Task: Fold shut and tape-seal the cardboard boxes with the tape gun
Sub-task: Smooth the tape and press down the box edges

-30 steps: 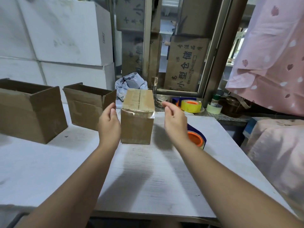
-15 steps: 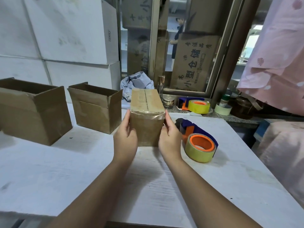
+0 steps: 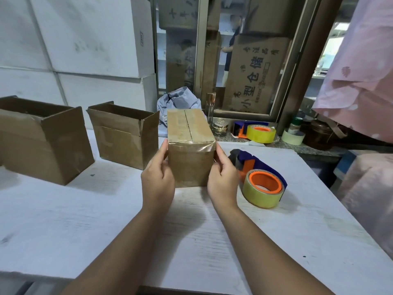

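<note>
The box [image 3: 190, 145] is brown, the tape gun [image 3: 251, 165] blue and orange, the table [image 3: 85, 209] white.

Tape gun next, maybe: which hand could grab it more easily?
Probably the right. Both hands hold the box. The tape gun lies close beside the right hand, while the left hand is on the box's other side, with the box in its way.
</note>
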Tool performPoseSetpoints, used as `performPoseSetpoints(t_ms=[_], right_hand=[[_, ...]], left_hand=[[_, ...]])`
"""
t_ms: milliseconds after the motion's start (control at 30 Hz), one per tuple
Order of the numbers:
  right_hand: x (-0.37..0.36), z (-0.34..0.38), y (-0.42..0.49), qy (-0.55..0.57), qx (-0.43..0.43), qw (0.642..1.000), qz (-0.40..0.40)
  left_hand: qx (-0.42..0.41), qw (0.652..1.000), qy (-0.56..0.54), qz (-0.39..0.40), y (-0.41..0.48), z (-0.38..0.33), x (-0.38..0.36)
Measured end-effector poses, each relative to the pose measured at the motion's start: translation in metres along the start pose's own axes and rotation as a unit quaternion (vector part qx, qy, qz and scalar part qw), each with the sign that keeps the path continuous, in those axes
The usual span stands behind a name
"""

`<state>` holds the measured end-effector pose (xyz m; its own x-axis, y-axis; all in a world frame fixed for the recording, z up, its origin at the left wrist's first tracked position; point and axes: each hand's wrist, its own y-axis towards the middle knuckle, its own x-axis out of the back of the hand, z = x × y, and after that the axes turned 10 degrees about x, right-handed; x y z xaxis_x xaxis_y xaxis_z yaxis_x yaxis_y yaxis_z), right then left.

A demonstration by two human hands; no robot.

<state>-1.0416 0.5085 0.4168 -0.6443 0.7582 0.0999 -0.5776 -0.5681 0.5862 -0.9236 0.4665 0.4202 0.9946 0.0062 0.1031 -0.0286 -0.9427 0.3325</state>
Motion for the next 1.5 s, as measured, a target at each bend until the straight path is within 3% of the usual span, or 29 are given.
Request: performPoseSetpoints(t_ms=[100, 200, 500, 800, 1000, 1233, 1500], right_hand=[[0.008, 0.007, 0.005, 0.056, 0.001, 0.998, -0.027], [0.016, 0.011, 0.014, 0.044, 0.021, 0.998, -0.035], [0.027, 0.019, 0.033, 0.093, 0.025, 0.989, 0.116], [0.037, 0.017, 0.036, 0.15, -0.004, 0.973, 0.177], [0.041, 0.017, 0.038, 0.161, -0.015, 0.972, 0.17], [0.039, 0.018, 0.037, 0.17, -0.016, 0.972, 0.16], [0.037, 0.013, 0.041, 0.177, -0.029, 0.972, 0.154]], left_hand=[[0.018, 0.998, -0.05, -0.015, 0.005, -0.003, 0.005], [0.048, 0.995, -0.092, -0.005, 0.011, -0.005, 0.011], [0.071, 0.98, -0.17, 0.069, 0.023, -0.018, 0.023], [0.058, 0.984, -0.128, 0.107, 0.032, -0.014, 0.031], [-0.003, 0.988, -0.046, 0.148, 0.039, -0.016, 0.037], [-0.069, 0.988, 0.022, 0.138, 0.046, -0.023, 0.036], [-0.03, 0.972, 0.004, 0.232, 0.058, -0.028, 0.038]])
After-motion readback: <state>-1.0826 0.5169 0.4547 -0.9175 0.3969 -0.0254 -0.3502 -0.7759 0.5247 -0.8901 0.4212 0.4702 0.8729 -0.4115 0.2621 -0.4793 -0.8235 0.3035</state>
